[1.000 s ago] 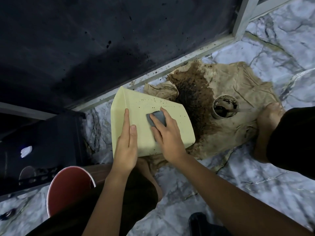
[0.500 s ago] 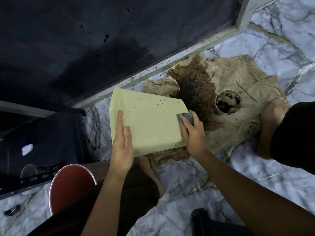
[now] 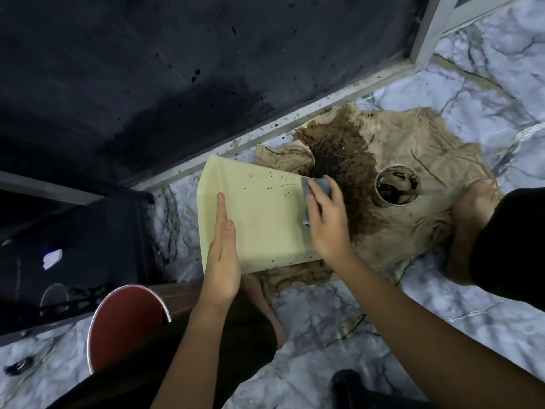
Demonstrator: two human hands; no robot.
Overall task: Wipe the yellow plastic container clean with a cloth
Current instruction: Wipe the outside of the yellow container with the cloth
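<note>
Two hands, left (image 3: 221,262) flat on container (image 3: 259,219), right (image 3: 327,222) gripping cloth (image 3: 317,187)

Both forearms enter from the lower edge and reach toward twelve o'clock. The left hand (image 3: 223,255) lies flat, its fingers (image 3: 221,211) straight and close together, pointing to twelve o'clock, the thumb alongside them; the wrist is straight. The right hand (image 3: 327,222) sits at three o'clock of the left, well apart from it, back of the hand upward, its fingers curled over and pressing a grey cloth (image 3: 317,185). The right forearm runs in from five o'clock.
</note>
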